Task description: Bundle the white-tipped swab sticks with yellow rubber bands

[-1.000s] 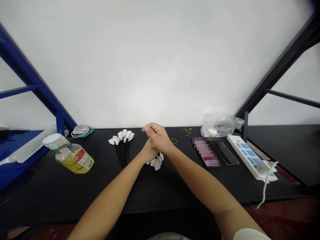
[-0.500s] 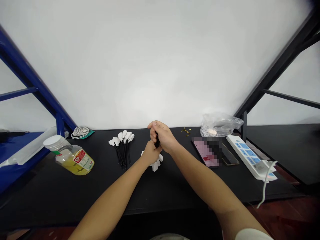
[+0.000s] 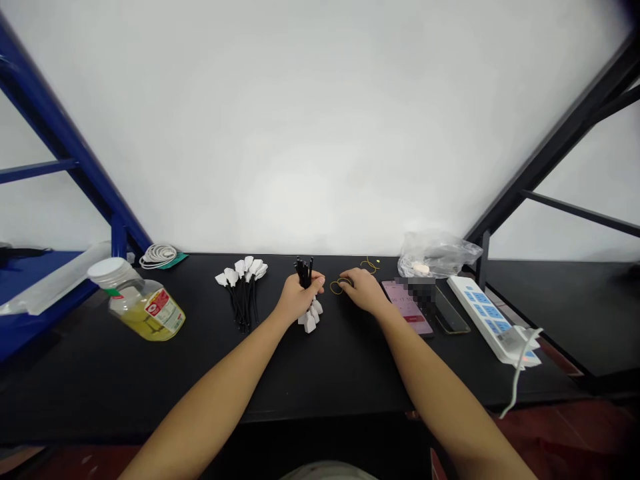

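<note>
My left hand (image 3: 299, 293) is closed around a bundle of thin black sticks with white angular heads (image 3: 310, 322). The black ends point up out of the fist and the white heads hang below it. To its right, my right hand (image 3: 364, 288) is low over the table, fingertips together on a thin yellow-brown rubber band (image 3: 337, 287), whose loop sticks out to the left. A second group of black sticks with white heads (image 3: 243, 290) lies fanned out on the table, left of my left hand.
More rubber bands (image 3: 370, 265) lie near the wall. On the right are two phones (image 3: 407, 307), a clear plastic bag (image 3: 440, 255) and a white power strip (image 3: 493, 320) with a cable. A jar of yellow contents (image 3: 155, 311) and a coiled white cable (image 3: 159, 255) stand left on the black table (image 3: 320, 380).
My right hand has left the bundle and moved right and down to the table, where it holds a rubber band. My left hand keeps the bundle, its black ends now showing.
</note>
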The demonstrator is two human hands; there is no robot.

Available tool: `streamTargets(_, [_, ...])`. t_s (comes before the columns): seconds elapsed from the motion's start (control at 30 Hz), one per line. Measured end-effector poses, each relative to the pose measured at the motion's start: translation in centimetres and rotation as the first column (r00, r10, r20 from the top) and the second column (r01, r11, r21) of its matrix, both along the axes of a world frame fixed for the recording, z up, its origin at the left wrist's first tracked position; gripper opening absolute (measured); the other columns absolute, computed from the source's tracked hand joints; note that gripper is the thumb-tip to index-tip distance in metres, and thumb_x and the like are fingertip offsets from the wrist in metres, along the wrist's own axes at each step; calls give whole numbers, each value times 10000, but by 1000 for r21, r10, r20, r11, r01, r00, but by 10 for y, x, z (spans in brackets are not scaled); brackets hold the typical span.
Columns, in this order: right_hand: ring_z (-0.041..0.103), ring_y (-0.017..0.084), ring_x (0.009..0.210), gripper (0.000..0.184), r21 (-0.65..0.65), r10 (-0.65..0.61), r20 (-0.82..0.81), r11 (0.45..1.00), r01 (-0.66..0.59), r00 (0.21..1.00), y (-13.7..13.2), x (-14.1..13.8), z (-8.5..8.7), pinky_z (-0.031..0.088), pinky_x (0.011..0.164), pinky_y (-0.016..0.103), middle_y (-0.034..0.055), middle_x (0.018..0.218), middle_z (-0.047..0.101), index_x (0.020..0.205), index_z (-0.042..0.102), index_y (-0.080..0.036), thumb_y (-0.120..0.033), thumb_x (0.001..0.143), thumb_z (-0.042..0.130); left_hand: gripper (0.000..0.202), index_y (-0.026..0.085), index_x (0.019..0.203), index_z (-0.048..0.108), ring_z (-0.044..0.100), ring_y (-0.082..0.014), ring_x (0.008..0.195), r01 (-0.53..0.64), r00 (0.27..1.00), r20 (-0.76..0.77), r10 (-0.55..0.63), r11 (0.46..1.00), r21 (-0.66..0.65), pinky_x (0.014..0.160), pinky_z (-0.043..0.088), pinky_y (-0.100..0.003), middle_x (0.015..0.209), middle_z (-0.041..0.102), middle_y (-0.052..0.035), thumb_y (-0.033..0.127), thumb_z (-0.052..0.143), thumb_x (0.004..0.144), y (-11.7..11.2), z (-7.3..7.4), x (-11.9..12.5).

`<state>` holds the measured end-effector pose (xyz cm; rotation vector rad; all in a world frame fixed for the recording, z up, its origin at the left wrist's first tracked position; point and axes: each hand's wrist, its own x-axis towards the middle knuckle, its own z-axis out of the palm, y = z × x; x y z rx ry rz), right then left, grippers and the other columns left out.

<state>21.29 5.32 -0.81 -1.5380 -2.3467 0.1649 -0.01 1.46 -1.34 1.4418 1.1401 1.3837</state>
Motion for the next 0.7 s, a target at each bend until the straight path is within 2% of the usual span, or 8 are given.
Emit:
streamTargets(0.13, [615, 256, 1049, 260, -28, 31, 89, 999, -28, 996, -1, -1, 1, 432, 916, 334, 118, 1143, 701, 1133, 729, -184, -259, 923, 596, 228, 165, 800, 739, 704, -205, 748, 14, 999, 51, -14, 1000, 8, 716, 536, -304, 778, 755, -73, 393, 737, 785, -1, 6, -3])
streamTargets(0.23, [613, 258, 1069, 282, -45, 40, 123, 998, -35, 992, -1, -1, 1, 431, 925, 333, 126, 1178, 691, 1159, 728, -182, -233, 924, 581, 286, 166, 778, 716, 708, -209, 799, 39, 993, 109, -36, 999, -18, 752, 535, -309, 805, 756, -84, 446, 700, 830, -2, 8, -3])
streamTargets(0.33, [612, 264, 1064, 279, -42, 52, 150, 998, -46, 987, -2, -2, 0, 433, 924, 342, 134, 1170, 691, 1150, 735, -183, -237, 928, 575, 438, 172, 669, 611, 626, -148, 595, 104, 978, 186, -93, 993, -51, 659, 516, -285, 607, 647, -31, 550, 613, 889, -3, 7, 0])
streamTargets(0.4, [613, 266, 1052, 269, -36, 50, 160, 998, -45, 986, -2, -3, 0, 434, 914, 345, 131, 1160, 694, 1134, 742, -188, -240, 926, 579, 519, 188, 601, 485, 459, -86, 440, 125, 965, 240, -106, 990, -64, 569, 474, -256, 481, 465, 46, 608, 594, 886, -4, 6, 3])
streamTargets(0.47, [616, 264, 1041, 256, -34, 44, 154, 999, -40, 987, -2, -3, 0, 435, 901, 341, 120, 1155, 699, 1117, 749, -192, -239, 921, 591, 570, 203, 586, 392, 345, -58, 406, 102, 958, 274, -82, 993, -62, 507, 424, -232, 471, 344, 83, 660, 578, 872, -6, 7, 5])
streamTargets(0.6, [615, 248, 1023, 207, -39, 34, 135, 999, -29, 990, -1, -4, -1, 432, 878, 323, 100, 1127, 706, 1048, 761, -203, -231, 908, 611, 566, 206, 658, 404, 343, -59, 425, 31, 965, 261, -15, 998, -55, 446, 352, -207, 506, 350, 85, 716, 565, 842, -9, 8, 9])
streamTargets(0.7, [613, 232, 998, 165, -40, 20, 135, 999, -15, 991, -2, -5, -1, 423, 860, 308, 92, 1080, 707, 959, 755, -195, -223, 907, 600, 536, 204, 720, 436, 360, -60, 425, 28, 968, 249, -9, 997, -74, 441, 349, -198, 511, 383, 90, 700, 616, 813, -10, 7, 10])
